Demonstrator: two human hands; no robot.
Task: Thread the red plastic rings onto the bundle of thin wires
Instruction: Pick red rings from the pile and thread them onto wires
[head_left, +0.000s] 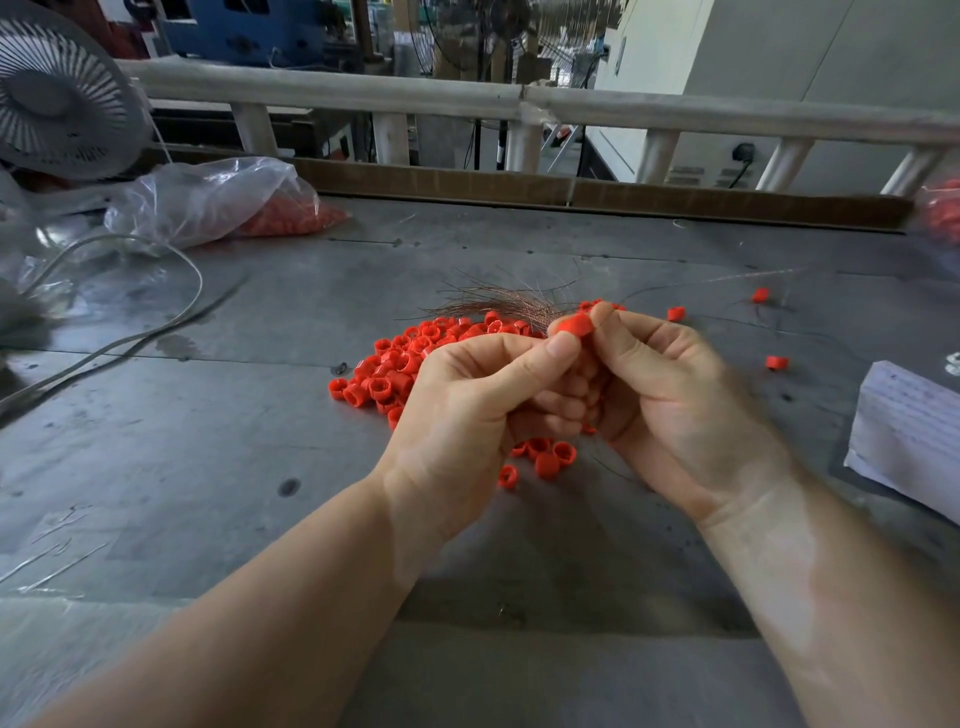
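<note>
My left hand (467, 415) and my right hand (670, 400) meet above the grey table. Between the thumbs and forefingers of both hands sits one red plastic ring (574, 326). A bundle of thin copper-coloured wires (498, 305) fans out to the left and away from that ring. Which hand holds the wires I cannot tell, as the fingers hide them. A heap of loose red rings (410, 364) lies on the table just behind and under my hands.
A clear plastic bag (218, 200) with more red rings lies at the back left, beside a fan (57, 93) and a grey cable (156, 322). A stack of white paper (909, 431) sits at the right. Single rings (776, 362) lie scattered at the right.
</note>
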